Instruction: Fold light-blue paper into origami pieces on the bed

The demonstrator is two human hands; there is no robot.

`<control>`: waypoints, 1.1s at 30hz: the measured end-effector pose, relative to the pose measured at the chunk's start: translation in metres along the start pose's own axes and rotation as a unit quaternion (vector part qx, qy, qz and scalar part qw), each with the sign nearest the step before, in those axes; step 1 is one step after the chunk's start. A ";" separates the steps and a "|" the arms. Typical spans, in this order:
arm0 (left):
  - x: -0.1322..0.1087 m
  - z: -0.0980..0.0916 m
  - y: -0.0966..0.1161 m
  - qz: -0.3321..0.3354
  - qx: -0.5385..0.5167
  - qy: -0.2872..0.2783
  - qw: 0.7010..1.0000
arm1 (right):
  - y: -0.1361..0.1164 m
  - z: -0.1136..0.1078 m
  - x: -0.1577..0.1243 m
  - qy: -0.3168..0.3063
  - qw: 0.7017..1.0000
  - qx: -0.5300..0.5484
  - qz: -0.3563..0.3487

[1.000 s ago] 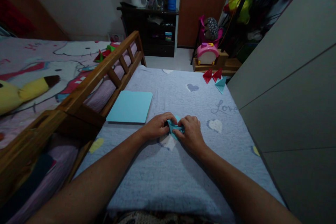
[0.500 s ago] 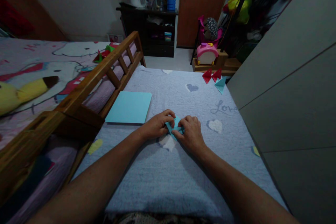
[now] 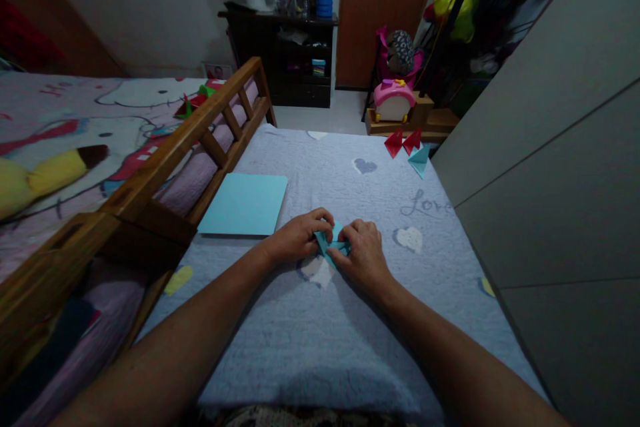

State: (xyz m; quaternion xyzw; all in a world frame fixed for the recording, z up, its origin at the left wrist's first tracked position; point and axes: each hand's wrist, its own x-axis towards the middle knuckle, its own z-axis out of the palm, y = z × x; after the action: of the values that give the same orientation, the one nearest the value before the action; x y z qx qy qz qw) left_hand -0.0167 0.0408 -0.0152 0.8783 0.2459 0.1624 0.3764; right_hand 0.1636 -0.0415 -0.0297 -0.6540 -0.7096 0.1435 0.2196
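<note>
A small folded piece of light blue paper lies on the blue patterned cloth, between my two hands. My left hand grips its left side with curled fingers. On its right side, the thumb and fingers of my right hand are closed on the paper. My fingers hide part of its folds. To the left of my left hand rests a flat square of light blue paper.
Two red folded papers and a light blue folded paper sit at the far right corner. A wooden rail runs along the left, with a bed beyond. A grey panel stands at the right.
The view has shifted very slightly. Both hands hold the folded paper in nearly the same place as before.
</note>
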 end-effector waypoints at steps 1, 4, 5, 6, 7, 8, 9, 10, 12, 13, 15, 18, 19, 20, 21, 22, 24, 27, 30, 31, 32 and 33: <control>0.000 0.000 0.000 -0.001 0.001 -0.002 1.000 | 0.001 0.000 0.000 0.000 1.000 0.005 -0.002; 0.001 0.001 -0.001 -0.007 0.005 -0.005 1.000 | 0.004 -0.003 -0.001 0.001 0.999 0.032 -0.009; 0.001 0.001 -0.001 -0.007 0.006 -0.004 1.000 | 0.006 -0.005 -0.002 0.002 0.999 0.043 -0.010; 0.001 0.001 -0.001 -0.006 0.005 -0.003 1.000 | 0.007 -0.006 -0.002 0.002 0.998 0.055 -0.010; 0.001 0.001 -0.002 -0.004 0.005 -0.003 1.000 | 0.009 -0.007 -0.002 0.003 0.998 0.066 -0.010; 0.001 0.002 -0.002 -0.001 0.004 -0.003 1.000 | 0.010 -0.008 -0.001 0.004 0.997 0.075 -0.008; 0.001 0.002 -0.002 0.001 0.003 -0.005 1.000 | 0.012 -0.009 -0.001 0.004 0.997 0.083 -0.007; 0.002 0.002 -0.002 0.002 0.003 -0.006 1.000 | 0.013 -0.010 -0.001 0.005 0.996 0.087 -0.006; 0.002 0.002 -0.002 0.002 0.004 -0.005 1.000 | 0.015 -0.011 -0.001 0.007 0.996 0.091 0.000; 0.002 0.002 -0.002 0.001 0.005 -0.004 1.000 | 0.016 -0.011 -0.001 0.007 0.996 0.090 0.004; 0.002 0.002 -0.002 0.001 0.007 -0.002 1.000 | 0.017 -0.012 -0.001 0.006 0.997 0.083 0.011; 0.001 0.002 -0.002 -0.001 0.012 -0.002 1.000 | 0.016 -0.012 -0.002 0.001 0.998 0.066 0.016; 0.001 0.002 -0.003 -0.001 0.013 -0.003 1.000 | 0.016 -0.012 -0.002 0.001 0.998 0.060 0.017; 0.001 0.002 -0.002 -0.002 0.015 -0.003 1.000 | 0.016 -0.012 -0.003 0.002 0.998 0.056 0.018; 0.001 0.002 -0.002 -0.003 0.016 -0.004 1.000 | 0.016 -0.012 -0.003 0.003 0.998 0.052 0.018; 0.001 0.002 -0.002 -0.004 0.019 -0.005 1.000 | 0.016 -0.012 -0.003 0.005 0.999 0.049 0.018; 0.002 0.002 -0.001 -0.005 0.024 -0.006 1.000 | 0.018 -0.013 -0.003 0.004 0.999 0.047 0.014; 0.002 0.002 0.001 -0.006 0.027 -0.005 1.000 | 0.021 -0.015 -0.003 -0.004 0.999 0.049 0.001; 0.002 0.002 0.001 -0.007 0.026 -0.003 1.000 | 0.023 -0.016 -0.002 -0.009 0.999 0.051 -0.002; 0.002 0.002 0.001 -0.007 0.026 -0.002 1.000 | 0.023 -0.016 -0.002 -0.009 0.999 0.050 0.000; 0.002 0.002 0.001 -0.006 0.025 -0.002 1.000 | 0.023 -0.016 -0.001 -0.009 0.999 0.050 0.001; 0.002 0.002 0.001 -0.005 0.024 -0.001 1.000 | 0.023 -0.016 -0.001 -0.009 0.999 0.050 0.002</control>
State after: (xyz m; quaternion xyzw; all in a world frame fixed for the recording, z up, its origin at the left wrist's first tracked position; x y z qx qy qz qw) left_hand -0.0136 0.0403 -0.0158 0.8860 0.2535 0.1537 0.3565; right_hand 0.1916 -0.0417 -0.0269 -0.6425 -0.7021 0.1845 0.2454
